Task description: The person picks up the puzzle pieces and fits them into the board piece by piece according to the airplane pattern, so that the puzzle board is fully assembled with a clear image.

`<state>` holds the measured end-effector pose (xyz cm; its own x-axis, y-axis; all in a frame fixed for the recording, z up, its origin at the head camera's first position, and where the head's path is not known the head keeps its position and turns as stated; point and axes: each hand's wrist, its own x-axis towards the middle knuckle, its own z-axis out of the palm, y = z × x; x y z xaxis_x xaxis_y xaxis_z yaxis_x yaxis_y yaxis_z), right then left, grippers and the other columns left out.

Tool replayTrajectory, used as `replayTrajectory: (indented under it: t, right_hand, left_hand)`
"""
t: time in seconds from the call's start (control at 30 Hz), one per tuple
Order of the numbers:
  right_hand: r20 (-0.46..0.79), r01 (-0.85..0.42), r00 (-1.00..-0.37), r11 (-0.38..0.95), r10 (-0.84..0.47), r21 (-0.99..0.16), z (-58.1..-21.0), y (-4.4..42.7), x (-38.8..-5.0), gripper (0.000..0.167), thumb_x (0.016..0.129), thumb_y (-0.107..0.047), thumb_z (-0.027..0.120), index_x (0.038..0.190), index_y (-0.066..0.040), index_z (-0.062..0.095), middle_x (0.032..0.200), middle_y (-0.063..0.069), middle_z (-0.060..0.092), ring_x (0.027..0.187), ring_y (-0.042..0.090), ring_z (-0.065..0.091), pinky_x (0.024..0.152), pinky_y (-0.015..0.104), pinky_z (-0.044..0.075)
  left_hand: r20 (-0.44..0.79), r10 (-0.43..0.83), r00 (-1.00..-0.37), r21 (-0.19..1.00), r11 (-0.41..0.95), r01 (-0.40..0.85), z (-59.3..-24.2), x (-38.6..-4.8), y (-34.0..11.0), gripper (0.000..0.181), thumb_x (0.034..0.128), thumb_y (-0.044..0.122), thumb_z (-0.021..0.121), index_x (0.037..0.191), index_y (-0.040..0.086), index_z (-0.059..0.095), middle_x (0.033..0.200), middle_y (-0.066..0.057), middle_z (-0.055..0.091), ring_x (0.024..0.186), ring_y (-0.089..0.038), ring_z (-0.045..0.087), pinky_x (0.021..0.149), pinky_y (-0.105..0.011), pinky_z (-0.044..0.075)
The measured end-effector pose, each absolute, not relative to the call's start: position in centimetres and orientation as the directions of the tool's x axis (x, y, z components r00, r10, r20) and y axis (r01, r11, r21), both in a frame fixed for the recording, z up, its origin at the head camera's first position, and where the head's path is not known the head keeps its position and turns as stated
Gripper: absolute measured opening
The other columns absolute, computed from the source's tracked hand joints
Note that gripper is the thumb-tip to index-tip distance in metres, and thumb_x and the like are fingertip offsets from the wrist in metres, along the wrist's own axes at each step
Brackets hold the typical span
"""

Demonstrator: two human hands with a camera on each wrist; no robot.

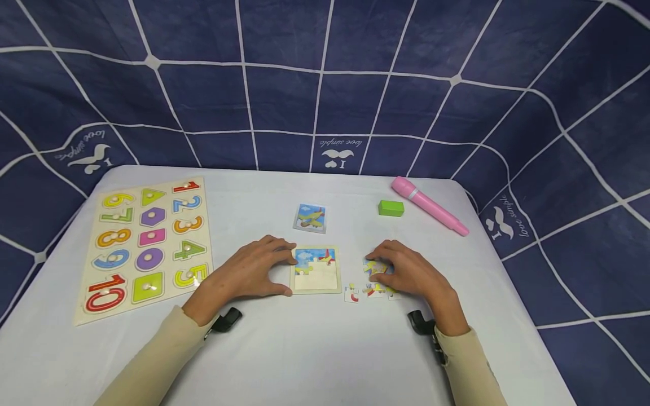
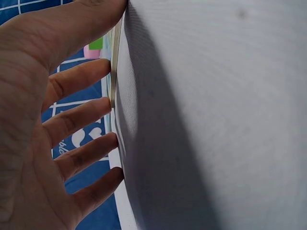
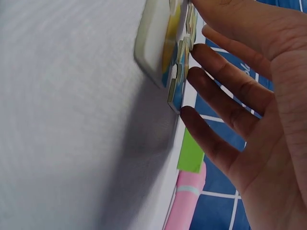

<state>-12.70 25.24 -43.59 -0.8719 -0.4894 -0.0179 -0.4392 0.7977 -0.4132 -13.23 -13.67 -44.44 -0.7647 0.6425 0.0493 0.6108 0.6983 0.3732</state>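
A small wooden jigsaw tray (image 1: 324,282) lies mid-table, partly filled with sky, cloud and red-tailed plane pieces. At its left edge rests my left hand (image 1: 254,268), thumb and fingertips spread along the rim; in the left wrist view its fingers (image 2: 79,79) are fairly straight. My right hand (image 1: 406,269) reaches over loose puzzle pieces (image 1: 373,266) to the right of the tray, fingertips touching them. Seen from the right wrist, its fingers (image 3: 216,134) are spread and gently bent. A loose piece (image 1: 351,295) with red on it lies nearest the tray; others are partly under the right hand.
Behind the tray lies a picture card (image 1: 310,218) of a plane. A green block (image 1: 391,208) and a pink pen-shaped toy (image 1: 431,207) are at the back right. On the left is a number and shape peg board (image 1: 147,242). Dark blue checked cloth (image 1: 284,101) hangs behind the table.
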Motion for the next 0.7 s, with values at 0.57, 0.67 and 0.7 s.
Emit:
replayTrajectory:
  t: [0.57, 0.67, 0.7]
  right_hand:
    - [-0.006, -0.478, -0.848, 0.769, -0.530, -0.424, -43.66, 24.89, -13.11, 0.043, 0.088, -0.022, 0.091, 0.129, -0.015, 0.077, 0.128, -0.005, 0.070, 0.122, 0.016, 0.061, 0.106, 0.043, 0.053]
    - [-0.011, -0.483, -0.846, 0.776, -0.533, -0.405, -43.65, 24.77, -13.17, 0.043, 0.089, -0.023, 0.091, 0.129, -0.015, 0.078, 0.127, -0.004, 0.070, 0.118, 0.015, 0.062, 0.103, 0.042, 0.055]
    - [-0.013, -0.485, -0.846, 0.779, -0.533, -0.397, -43.63, 24.74, -13.18, 0.043, 0.089, -0.023, 0.091, 0.129, -0.015, 0.078, 0.126, -0.004, 0.070, 0.117, 0.015, 0.062, 0.102, 0.042, 0.055]
  left_hand:
    - [0.038, 0.634, -0.773, 0.374, 0.708, 0.599, -44.56, -13.20, -13.67, 0.063, 0.0758, 0.057, 0.094, 0.127, 0.024, 0.078, 0.155, -0.002, 0.060, 0.140, -0.027, 0.053, 0.107, -0.053, 0.050]
    - [0.039, 0.637, -0.770, 0.371, 0.706, 0.603, -44.63, -13.20, -13.65, 0.063, 0.0761, 0.058, 0.094, 0.127, 0.025, 0.078, 0.155, -0.002, 0.060, 0.140, -0.027, 0.053, 0.107, -0.052, 0.049]
    - [0.039, 0.637, -0.770, 0.371, 0.706, 0.603, -44.65, -13.20, -13.63, 0.063, 0.0761, 0.058, 0.094, 0.127, 0.025, 0.078, 0.155, -0.002, 0.060, 0.140, -0.027, 0.053, 0.107, -0.053, 0.049]
